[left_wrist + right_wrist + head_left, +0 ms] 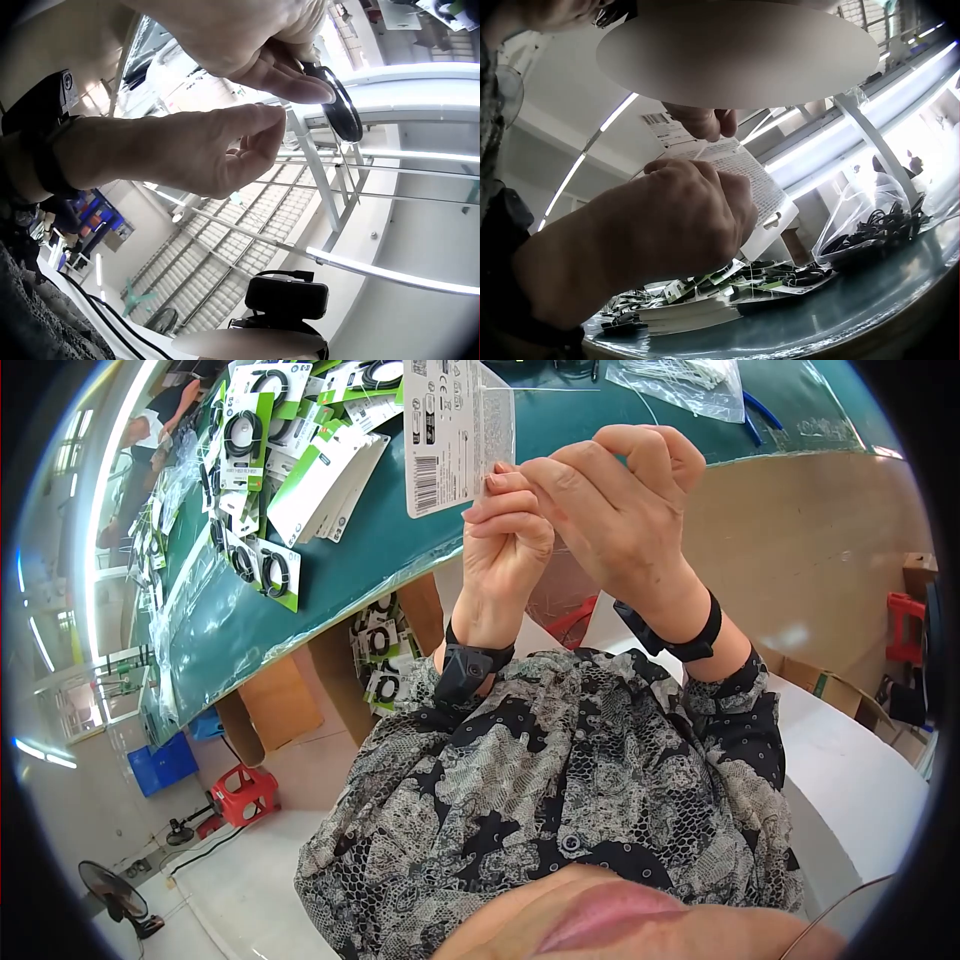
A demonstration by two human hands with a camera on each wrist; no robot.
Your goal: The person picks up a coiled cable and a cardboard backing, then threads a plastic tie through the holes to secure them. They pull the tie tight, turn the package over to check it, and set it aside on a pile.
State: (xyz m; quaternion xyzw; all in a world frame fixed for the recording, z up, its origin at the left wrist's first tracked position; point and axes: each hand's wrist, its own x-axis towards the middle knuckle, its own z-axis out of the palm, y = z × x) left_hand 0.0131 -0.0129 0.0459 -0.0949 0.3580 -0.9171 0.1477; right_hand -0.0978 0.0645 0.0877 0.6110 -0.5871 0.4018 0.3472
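Head view: printed card (436, 445) at 12 o'clock, held up over the near edge of the glossy green desk (400, 538). White, thin, flat, with rounded corners, barcode and clear plastic along one side. Clamped at lower right corner by curled fingers of left hand (505, 555). Right hand (625, 510) right beside it, thumb and index together; can't tell if gripping anything. Fingers covering that corner.

Around: messy pile of carded black cables (243, 435) near 10-11 o'clock, slippery-looking, overlapping; fanned card stack (325, 485) at 11, close to held card. Crinkled clear bag (680, 385) at 1, blue handles (762, 412) beside it. Below desk edge, carton (340, 680) with more carded cables near 9; red plastic stool (245, 795) at 8.

Left wrist view: smooth black oval loop (343, 112) near 2 o'clock, by left-hand fingertips.

Right wrist view: clear bag of tangled black cables (877, 229) near 4.
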